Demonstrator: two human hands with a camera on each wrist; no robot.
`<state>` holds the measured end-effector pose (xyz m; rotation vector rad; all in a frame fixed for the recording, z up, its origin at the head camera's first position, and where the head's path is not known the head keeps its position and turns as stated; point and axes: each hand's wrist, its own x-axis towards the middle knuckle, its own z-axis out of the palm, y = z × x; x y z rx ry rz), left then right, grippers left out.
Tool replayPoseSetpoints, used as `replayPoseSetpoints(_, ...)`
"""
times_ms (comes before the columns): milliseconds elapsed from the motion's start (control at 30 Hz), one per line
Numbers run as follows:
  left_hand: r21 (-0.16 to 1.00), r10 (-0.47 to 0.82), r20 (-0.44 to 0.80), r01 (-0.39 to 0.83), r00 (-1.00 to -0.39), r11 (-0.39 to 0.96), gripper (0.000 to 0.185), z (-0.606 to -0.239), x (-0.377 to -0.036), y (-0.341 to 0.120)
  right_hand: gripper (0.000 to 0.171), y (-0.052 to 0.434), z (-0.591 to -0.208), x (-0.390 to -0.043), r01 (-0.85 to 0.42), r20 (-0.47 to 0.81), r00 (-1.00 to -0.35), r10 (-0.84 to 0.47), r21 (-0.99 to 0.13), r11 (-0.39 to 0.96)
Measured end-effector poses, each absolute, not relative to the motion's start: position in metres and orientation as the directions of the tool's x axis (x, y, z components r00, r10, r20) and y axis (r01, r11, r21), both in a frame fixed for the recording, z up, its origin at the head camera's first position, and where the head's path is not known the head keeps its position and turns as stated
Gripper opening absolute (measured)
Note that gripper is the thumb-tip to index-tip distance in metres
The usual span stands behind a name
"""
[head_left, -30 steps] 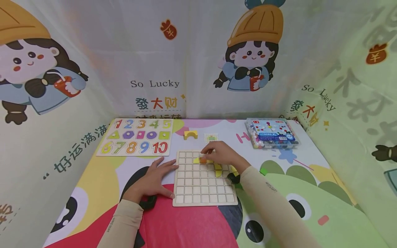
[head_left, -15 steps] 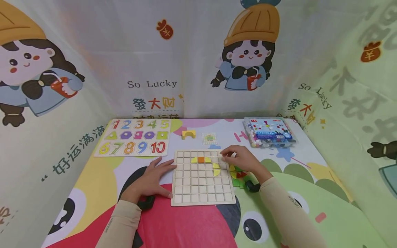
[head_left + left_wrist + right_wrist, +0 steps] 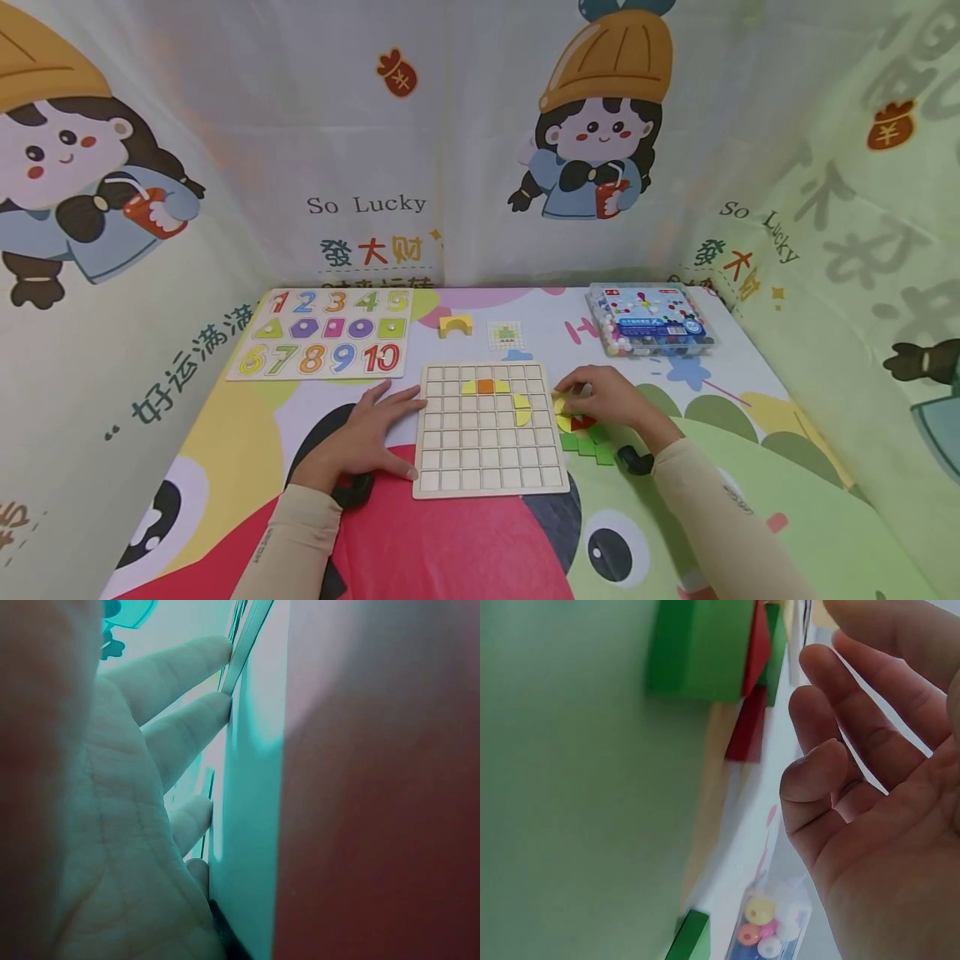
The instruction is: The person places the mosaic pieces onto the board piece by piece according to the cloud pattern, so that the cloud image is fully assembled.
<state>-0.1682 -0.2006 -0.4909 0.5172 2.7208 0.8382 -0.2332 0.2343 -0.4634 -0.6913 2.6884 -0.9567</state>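
While our left hand (image 3: 367,433) lies flat with straight fingers against the left edge of the grid board (image 3: 491,429), apparently to steady it on the counter (image 3: 750,392), our right hand (image 3: 611,400), loosely curled and holding nothing, hovers over the loose pieces (image 3: 581,429) just right of the board.

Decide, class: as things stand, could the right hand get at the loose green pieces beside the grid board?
Probably yes. The right hand hovers over the pile, open, and the green pieces lie uncovered just beside it, off the grid board.
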Motion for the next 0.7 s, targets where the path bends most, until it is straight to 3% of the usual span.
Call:
replayPoseSetpoints(300,0.589,0.397,-0.132,0.251,-0.908,0.768,0.11,-0.4899,-0.1663,-0.2002,0.018,0.2366,-0.4697,-0.2357,-0.436,-0.014,-0.823,-0.568,-0.625,0.648)
replayPoseSetpoints(700,0.58,0.403,-0.127,0.261,-0.906,0.771,0.106,-0.4909,-0.1668,-0.2004,0.015,0.2331,-0.47,-0.2325,-0.444,-0.033,-0.833,-0.553,-0.557,0.702)
